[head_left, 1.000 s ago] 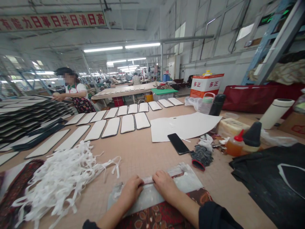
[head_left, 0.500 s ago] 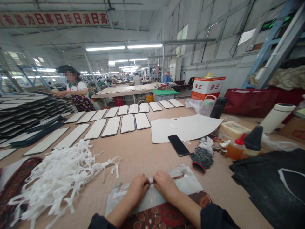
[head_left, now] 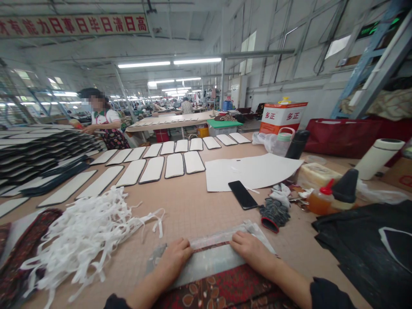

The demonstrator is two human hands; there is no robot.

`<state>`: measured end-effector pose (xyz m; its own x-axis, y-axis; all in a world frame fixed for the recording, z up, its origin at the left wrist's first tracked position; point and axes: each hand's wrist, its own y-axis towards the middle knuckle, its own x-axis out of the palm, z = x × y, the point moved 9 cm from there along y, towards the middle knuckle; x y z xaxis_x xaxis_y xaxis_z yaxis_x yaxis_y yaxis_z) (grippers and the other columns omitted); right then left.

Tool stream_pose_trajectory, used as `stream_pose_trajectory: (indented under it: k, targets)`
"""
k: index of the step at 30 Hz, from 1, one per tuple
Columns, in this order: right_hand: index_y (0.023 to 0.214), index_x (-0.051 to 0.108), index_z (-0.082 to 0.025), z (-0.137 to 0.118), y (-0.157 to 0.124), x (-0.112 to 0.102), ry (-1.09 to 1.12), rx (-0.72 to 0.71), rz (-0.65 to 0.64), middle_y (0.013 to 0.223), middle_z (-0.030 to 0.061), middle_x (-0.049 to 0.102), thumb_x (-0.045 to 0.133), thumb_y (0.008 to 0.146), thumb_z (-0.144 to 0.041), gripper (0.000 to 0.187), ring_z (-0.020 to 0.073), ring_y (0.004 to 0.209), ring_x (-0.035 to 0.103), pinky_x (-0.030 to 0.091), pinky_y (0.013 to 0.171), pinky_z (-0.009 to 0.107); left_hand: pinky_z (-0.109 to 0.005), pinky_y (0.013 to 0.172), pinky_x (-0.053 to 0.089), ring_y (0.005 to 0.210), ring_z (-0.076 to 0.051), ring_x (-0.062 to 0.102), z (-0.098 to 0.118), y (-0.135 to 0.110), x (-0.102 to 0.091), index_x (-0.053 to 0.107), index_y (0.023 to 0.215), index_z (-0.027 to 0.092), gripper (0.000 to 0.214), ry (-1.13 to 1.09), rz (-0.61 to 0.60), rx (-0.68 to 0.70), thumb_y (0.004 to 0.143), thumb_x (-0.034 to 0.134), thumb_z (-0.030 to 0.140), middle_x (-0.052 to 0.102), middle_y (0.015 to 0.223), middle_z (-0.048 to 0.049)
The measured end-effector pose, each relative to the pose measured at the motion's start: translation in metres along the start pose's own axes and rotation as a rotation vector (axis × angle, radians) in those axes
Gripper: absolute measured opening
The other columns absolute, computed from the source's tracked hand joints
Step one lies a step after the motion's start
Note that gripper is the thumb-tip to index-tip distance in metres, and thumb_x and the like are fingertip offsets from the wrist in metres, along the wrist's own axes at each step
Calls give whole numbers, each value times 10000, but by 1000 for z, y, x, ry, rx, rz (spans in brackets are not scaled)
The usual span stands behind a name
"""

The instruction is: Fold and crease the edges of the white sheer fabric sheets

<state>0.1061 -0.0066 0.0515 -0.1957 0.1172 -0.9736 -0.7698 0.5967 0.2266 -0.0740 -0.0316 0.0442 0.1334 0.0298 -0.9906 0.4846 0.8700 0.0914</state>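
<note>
Pressing one pale strip [head_left: 210, 261] — left hand [head_left: 174, 259], right hand [head_left: 252, 253] both flat.

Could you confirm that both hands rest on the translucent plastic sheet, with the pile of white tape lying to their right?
The left hand and right hand do rest on the translucent plastic sheet, but the head view shows the pile of white tape to their left, not right.

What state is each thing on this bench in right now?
Left hand: flat, pressing the translucent sheet.
Right hand: flat, pressing the sheet.
Translucent sheet: flat under both hands.
White tape pile: loose, tangled.
Black smartphone: lying flat, screen dark.
White flask: lying on its side.
</note>
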Motion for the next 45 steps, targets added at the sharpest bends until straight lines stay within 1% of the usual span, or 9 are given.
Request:
stream_pose_trajectory:
  k: [3,6,11,14,22,27,32,39,45]
  targets:
    - [820,615,-158,20,-8,-2,-3,112,-108,857,57,602,489,817,-95,141,180,834,522,373,694,287,-225,667,345,768,-133,490,-17,-14,-6,585,769,221,251,-20,-31,-85,881,370,155,576,805,9]
    - [800,644,-121,12,10,5,-29,242,-254,869,112,616,465,789,-49,193,204,832,542,381,672,297,-228,672,350,778,-134,505,-24,-22,-9,598,764,219,250,-28,-34,-124,876,383,158,588,806,-1]
    - [891,612,-158,-77,70,15,138,111,-150,901,58,610,444,817,-81,199,179,841,539,387,679,273,-242,665,335,767,-138,503,-19,-25,-9,589,764,218,197,15,5,-90,869,426,187,584,796,5]
    - [889,606,-169,-106,81,24,114,44,-47,895,54,609,493,814,-120,144,198,847,530,386,677,299,-251,673,333,766,-140,505,-23,-31,-13,589,786,227,157,10,28,-92,858,454,190,587,799,9]
    - [771,649,-132,-101,95,38,65,86,-151,808,101,619,524,775,-76,137,215,779,546,361,601,310,-309,814,320,764,-137,514,-47,-51,-18,596,750,228,142,14,19,-130,820,508,143,597,776,18]
    - [802,605,-180,-139,112,36,139,-14,30,828,28,594,557,792,-145,61,183,810,515,357,652,293,-365,948,235,807,-139,491,-46,-61,-19,609,781,249,111,86,156,-121,834,525,198,590,766,36]
    - [766,600,-173,-148,114,42,120,-66,55,804,30,584,587,773,-154,24,187,793,502,340,649,300,-395,943,251,844,-155,495,-53,-72,-26,605,780,237,70,66,211,-207,820,547,237,597,798,24]
    - [802,605,-201,-147,133,52,232,90,23,826,17,590,533,808,-150,88,176,825,524,361,683,279,-383,856,371,920,-203,519,-64,-84,-33,576,946,222,218,-20,247,-384,733,579,174,598,957,-26]
    - [802,606,-195,-145,141,57,286,160,-6,843,23,600,542,795,-169,69,179,851,535,367,702,277,-336,751,425,849,-203,546,-75,-109,-24,589,851,207,95,-82,296,-555,778,533,231,600,865,-39]
